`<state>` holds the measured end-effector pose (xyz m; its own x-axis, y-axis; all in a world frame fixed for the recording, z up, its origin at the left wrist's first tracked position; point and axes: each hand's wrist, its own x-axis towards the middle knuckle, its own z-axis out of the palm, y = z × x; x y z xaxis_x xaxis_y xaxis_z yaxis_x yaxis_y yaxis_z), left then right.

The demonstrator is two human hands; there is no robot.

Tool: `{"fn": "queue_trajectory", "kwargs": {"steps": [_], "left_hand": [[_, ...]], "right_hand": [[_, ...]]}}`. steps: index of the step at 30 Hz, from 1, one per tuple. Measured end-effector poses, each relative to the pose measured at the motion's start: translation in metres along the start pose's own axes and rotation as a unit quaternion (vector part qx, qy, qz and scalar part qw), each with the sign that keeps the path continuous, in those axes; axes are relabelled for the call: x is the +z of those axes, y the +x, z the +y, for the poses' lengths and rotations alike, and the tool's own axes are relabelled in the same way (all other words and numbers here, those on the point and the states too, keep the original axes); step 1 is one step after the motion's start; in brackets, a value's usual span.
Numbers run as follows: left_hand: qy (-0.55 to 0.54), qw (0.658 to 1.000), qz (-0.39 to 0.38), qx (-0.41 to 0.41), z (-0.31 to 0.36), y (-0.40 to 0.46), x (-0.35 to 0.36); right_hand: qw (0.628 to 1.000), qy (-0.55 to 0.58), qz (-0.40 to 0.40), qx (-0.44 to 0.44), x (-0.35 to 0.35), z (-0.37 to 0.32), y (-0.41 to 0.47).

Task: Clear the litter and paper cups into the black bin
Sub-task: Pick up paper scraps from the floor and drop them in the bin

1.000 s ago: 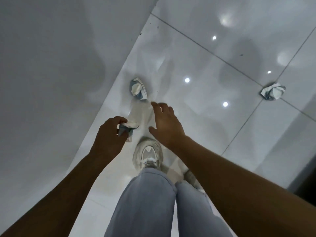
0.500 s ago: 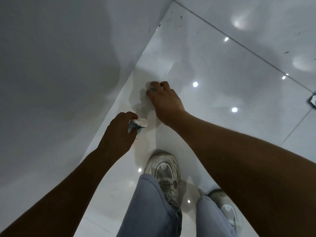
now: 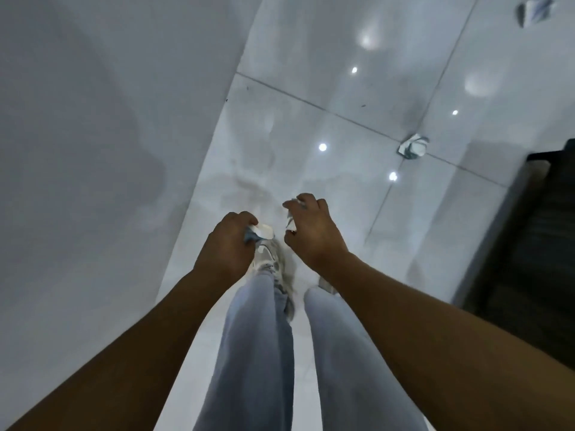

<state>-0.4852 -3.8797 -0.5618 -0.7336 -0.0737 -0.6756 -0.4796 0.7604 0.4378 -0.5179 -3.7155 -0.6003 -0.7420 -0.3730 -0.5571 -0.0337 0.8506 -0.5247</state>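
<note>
The left hand [image 3: 224, 244] grips a crumpled white-and-blue paper scrap [image 3: 260, 234]; the right hand [image 3: 312, 227] curls round another crumpled white-and-blue paper piece [image 3: 291, 216]. A third crumpled paper wad [image 3: 413, 146] lies on the glossy white tiled floor [image 3: 311, 119], far right. A blurred fourth paper lump [image 3: 533, 9] lies farther off.

Plain white wall [image 3: 93, 150] left; glossy white tiled floor [image 3: 311, 126] mirroring ceiling spotlights.
</note>
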Motion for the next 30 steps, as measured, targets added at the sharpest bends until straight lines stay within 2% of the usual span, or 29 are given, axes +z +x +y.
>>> {"fn": "queue_trajectory", "kwargs": {"steps": [4,8,11,15,21,26,30], "left_hand": [[0.043,0.998,-0.015,0.039,0.082,-0.074,-0.049],[0.074,0.994,-0.028,0.081,0.165,-0.144,-0.091],[0.109,0.985,-0.026,0.133,0.215,-0.190,-0.103],[0.169,0.960,-0.065,0.215,0.263,-0.247,-0.100],[0.277,0.899,-0.129,0.313,0.310,-0.331,-0.074],[0.361,0.825,-0.185,0.394,0.345,-0.400,-0.024],[0.421,0.760,-0.215,0.446,0.367,-0.460,0.049]], "right_hand": [[0.999,-0.012,0.011,0.040,-0.097,-0.031,-0.095],[0.995,-0.030,0.054,0.075,-0.182,-0.064,-0.190],[0.988,-0.043,0.093,0.118,-0.219,-0.080,-0.252],[0.967,-0.011,0.147,0.210,-0.236,-0.090,-0.328],[0.931,0.048,0.177,0.317,-0.218,-0.093,-0.443],[0.876,0.123,0.246,0.397,-0.193,-0.075,-0.537],[0.829,0.170,0.293,0.445,-0.164,-0.045,-0.618]]}}
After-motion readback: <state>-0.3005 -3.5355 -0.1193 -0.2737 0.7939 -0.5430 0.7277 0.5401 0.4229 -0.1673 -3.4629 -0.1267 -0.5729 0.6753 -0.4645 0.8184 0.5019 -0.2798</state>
